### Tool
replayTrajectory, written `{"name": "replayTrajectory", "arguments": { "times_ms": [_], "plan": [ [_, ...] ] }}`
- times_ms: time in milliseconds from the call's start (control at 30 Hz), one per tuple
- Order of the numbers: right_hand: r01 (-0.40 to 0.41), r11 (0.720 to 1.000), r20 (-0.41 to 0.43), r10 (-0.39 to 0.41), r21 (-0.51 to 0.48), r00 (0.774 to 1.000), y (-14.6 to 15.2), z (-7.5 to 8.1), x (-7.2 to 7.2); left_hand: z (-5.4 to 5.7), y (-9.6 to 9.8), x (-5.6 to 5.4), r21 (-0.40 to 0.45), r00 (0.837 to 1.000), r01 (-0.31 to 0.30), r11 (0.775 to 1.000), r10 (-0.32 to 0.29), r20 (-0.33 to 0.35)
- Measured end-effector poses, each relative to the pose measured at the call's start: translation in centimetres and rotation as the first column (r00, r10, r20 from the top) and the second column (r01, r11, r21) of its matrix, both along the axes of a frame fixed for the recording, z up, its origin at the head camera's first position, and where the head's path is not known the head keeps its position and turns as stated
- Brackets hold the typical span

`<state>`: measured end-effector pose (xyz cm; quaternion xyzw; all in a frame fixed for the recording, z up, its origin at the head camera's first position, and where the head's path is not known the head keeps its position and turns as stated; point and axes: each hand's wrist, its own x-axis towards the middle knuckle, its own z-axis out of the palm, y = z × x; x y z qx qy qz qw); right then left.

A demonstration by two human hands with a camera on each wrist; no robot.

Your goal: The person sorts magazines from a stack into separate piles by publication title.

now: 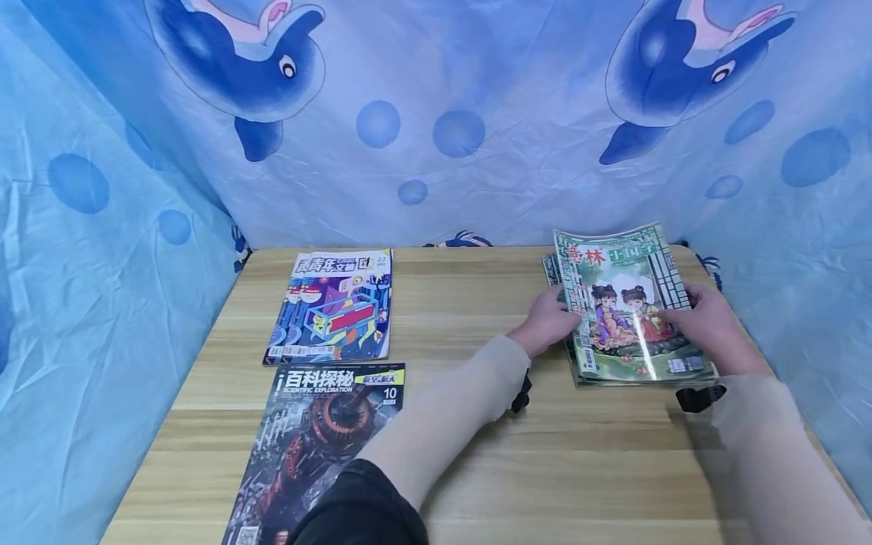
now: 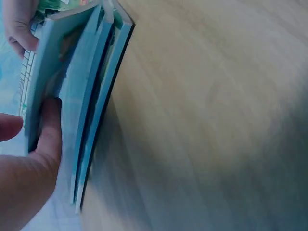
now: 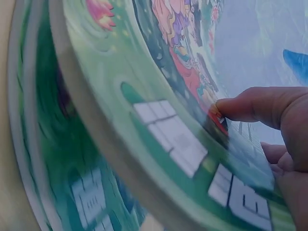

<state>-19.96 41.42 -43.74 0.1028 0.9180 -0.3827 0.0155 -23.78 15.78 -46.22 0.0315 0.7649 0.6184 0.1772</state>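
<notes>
A green magazine (image 1: 623,261) with two cartoon figures on its cover is held above other magazines (image 2: 98,96) at the right of the table. My left hand (image 1: 550,322) grips its left edge; in the left wrist view the fingers reach under it and the thumb lies on the other side. My right hand (image 1: 718,325) pinches the right edge, thumb on the cover. In the right wrist view, a gap shows between the held magazine (image 3: 110,86) and a similar green cover (image 3: 72,159) beneath. The undermost magazines are mostly hidden.
At the back left lie purple-blue magazines (image 1: 341,318), overlapping. A dark science magazine (image 1: 327,431) lies in front of them, partly covered by my left sleeve (image 1: 443,416). Blue dolphin-print cloth (image 1: 422,83) surrounds the wooden table (image 1: 463,303).
</notes>
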Motion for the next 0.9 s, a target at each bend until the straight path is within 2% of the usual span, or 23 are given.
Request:
{"name": "replayTrajectory", "arguments": {
  "times_ms": [233, 367, 533, 700, 900],
  "plan": [
    [0.011, 0.999, 0.010, -0.011, 0.039, 1.000, 1.6, 0.2, 0.3, -0.6, 1.2, 0.4, -0.046, 0.996, 0.083, 0.995, -0.085, -0.040],
    [0.009, 0.996, 0.021, -0.011, 0.087, 1.000, 1.9, -0.2, 0.3, -1.0, 1.6, 0.6, -0.120, 0.993, 0.076, 0.990, -0.087, -0.085],
    [0.003, 0.992, 0.018, -0.005, 0.125, 1.000, 1.8, -0.4, 0.1, -1.3, 2.1, 0.9, -0.201, 0.993, 0.060, 0.978, -0.079, -0.090],
    [0.010, 0.990, 0.015, -0.013, 0.138, 1.000, 2.0, -0.3, -0.1, -1.3, 2.2, 0.9, -0.281, 0.985, 0.068, 0.957, -0.109, -0.133],
    [0.024, 0.992, 0.049, -0.030, 0.126, 0.998, 2.3, -0.7, -0.2, -1.6, 1.9, 0.7, -0.311, 0.974, 0.081, 0.947, -0.142, -0.179]
  ]
}}
